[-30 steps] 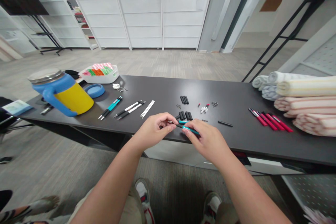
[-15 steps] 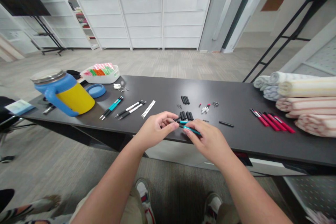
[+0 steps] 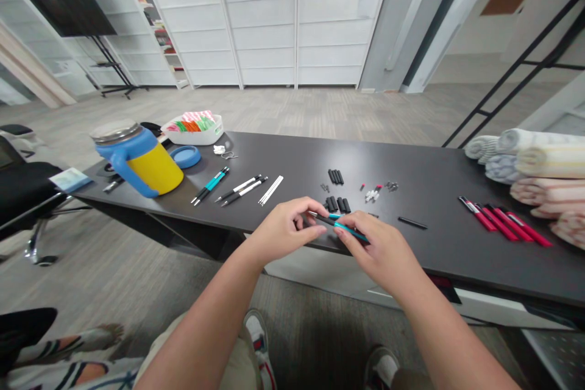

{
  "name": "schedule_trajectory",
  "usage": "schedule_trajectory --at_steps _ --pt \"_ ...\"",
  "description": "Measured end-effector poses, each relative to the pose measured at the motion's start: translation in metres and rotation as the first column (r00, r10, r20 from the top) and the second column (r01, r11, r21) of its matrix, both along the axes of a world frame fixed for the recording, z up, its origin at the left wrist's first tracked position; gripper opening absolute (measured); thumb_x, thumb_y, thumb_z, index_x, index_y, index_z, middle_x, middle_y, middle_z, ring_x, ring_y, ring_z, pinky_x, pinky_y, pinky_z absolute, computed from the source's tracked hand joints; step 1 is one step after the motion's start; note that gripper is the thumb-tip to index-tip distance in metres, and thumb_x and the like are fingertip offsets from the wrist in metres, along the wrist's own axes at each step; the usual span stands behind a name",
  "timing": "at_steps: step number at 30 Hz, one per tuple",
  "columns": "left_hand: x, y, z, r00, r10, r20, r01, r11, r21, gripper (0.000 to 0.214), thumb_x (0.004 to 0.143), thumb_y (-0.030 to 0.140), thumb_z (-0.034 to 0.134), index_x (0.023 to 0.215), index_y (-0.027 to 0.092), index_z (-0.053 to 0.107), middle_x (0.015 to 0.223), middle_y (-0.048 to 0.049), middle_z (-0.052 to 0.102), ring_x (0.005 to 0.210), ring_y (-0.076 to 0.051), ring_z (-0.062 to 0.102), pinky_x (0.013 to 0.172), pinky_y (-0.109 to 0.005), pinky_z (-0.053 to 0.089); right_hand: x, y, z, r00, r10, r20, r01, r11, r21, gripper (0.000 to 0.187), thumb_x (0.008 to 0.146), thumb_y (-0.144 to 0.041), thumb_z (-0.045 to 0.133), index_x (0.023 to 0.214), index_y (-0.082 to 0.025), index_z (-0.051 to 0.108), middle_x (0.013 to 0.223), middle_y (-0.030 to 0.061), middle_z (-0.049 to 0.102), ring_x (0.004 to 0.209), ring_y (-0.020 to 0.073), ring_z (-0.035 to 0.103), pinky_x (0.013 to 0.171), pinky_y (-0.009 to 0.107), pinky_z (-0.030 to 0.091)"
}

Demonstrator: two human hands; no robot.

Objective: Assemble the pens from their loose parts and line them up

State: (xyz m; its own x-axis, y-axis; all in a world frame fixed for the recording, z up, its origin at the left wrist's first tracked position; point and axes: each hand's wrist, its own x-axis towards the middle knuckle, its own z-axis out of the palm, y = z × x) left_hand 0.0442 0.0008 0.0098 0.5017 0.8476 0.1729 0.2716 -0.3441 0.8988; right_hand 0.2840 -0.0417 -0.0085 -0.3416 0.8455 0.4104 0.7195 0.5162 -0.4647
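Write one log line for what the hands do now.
left hand holds teal pen front end | right hand holds its barrel | on table: black sleeves, red pens

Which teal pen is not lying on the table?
The teal pen gripped by the left hand and right hand; the other teal pens lie near the yellow jug.

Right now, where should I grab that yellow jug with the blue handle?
Grip the yellow jug by its blue handle, coming from the near-left edge of the table: the loop juts out toward that side, and the round body looks wide for one hand.
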Motion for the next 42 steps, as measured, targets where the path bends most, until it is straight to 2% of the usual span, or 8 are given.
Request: schedule_trajectory --at_steps 2,6,13,18,28,36,39,42 --pt "0.0 0.0 0.0 1.0 0.023 0.002 -0.023 0.999 -0.036 0.038 0.091 0.039 0.078 0.122 0.019 0.073 0.106 -0.0067 0.078 0.077 -0.014 0.065 0.064 -0.024 0.046 0.0 0.0 0.0 1.0 0.005 0.005 -0.005 1.0 -0.003 0.016 0.108 -0.034 0.055 0.107 -0.024 0.067 0.099 0.0055 0.075 0.086 0.0214 0.072 0.076 0.032 0.051" --pt "0.001 -0.001 0.0 0.997 0.034 -0.073 -0.035 0.999 -0.005 0.019 0.097 0.034 0.069 0.105 0.019 0.078 0.087 -0.0025 0.077 0.066 -0.012 0.057 0.061 -0.024 0.041 -0.001 0.0 0.001 1.0 0.027 0.006 -0.027 1.0 0.007 0.016 0.108 -0.033 0.055 0.105 -0.024 0.068 0.099 0.0049 0.075 0.087 0.021 0.072 0.076 0.031 0.051" --pt "0.0 -0.001 0.001 0.998 0.036 -0.054 -0.037 0.999 -0.012 0.036 0.091 0.038 0.078 0.122 0.02 0.075 0.097 -0.0041 0.079 0.071 -0.013 0.062 0.066 -0.025 0.047 0.001 0.0 -0.001 0.999 0.041 -0.023 -0.04 0.999 0.021 0.016 0.108 -0.033 0.057 0.107 -0.023 0.069 0.1 0.0043 0.076 0.088 0.0201 0.073 0.078 0.031 0.052" --pt "-0.001 -0.001 -0.001 0.998 0.008 -0.062 -0.004 0.998 0.067 0.016 0.097 0.031 0.071 0.103 0.021 0.081 0.094 -0.0049 0.08 0.082 -0.016 0.068 0.072 -0.025 0.049 0.001 0.001 -0.003 0.999 0.048 -0.002 -0.048 0.999 -0.001 0.018 0.109 -0.034 0.057 0.111 -0.023 0.071 0.108 0.0049 0.08 0.095 0.0225 0.077 0.083 0.033 0.054" --pt "0.001 -0.003 -0.001 0.997 -0.006 -0.073 0.015 0.992 0.125 0.017 0.1 0.03 0.07 0.11 0.021 0.08 0.091 -0.002 0.081 0.079 -0.014 0.07 0.069 -0.024 0.049 0.003 0.001 -0.001 0.998 0.058 -0.021 -0.059 0.998 -0.026 0.02 0.109 -0.036 0.056 0.11 -0.026 0.073 0.108 0.0037 0.081 0.095 0.0223 0.077 0.082 0.032 0.054" --pt "-0.01 -0.001 0.006 0.997 -0.075 -0.019 0.076 0.89 0.45 0.009 0.098 0.027 0.074 0.103 0.022 0.08 0.101 -0.0051 0.083 0.096 -0.018 0.075 0.093 -0.031 0.056 0.006 0.0 -0.003 0.995 0.006 -0.102 -0.015 0.996 -0.088 0.021 0.105 -0.04 0.062 0.12 -0.028 0.071 0.11 0.0033 0.08 0.09 0.0215 0.076 0.079 0.033 0.057" --pt "-0.035 0.005 0.022 0.981 0.186 0.047 -0.182 0.824 0.536 0.01 0.098 0.03 0.074 0.103 0.023 0.08 0.101 -0.0052 0.082 0.093 -0.018 0.075 0.088 -0.03 0.057 0.007 -0.001 -0.002 0.973 -0.078 -0.219 0.051 0.991 -0.128 0.035 0.102 -0.044 0.066 0.131 -0.025 0.061 0.102 0.004 0.077 0.067 0.0168 0.068 0.062 0.03 0.054" --pt "-0.075 0.015 0.032 0.826 0.563 0.035 -0.477 0.664 0.576 0.012 0.097 0.031 0.072 0.105 0.025 0.08 0.104 -0.0029 0.081 0.095 -0.02 0.074 0.09 -0.032 0.056 0.006 -0.002 0.0 0.947 -0.094 -0.308 0.048 0.987 -0.153 0.037 0.102 -0.044 0.064 0.133 -0.024 0.057 0.105 0.0042 0.073 0.062 0.0137 0.063 0.056 0.027 0.052"
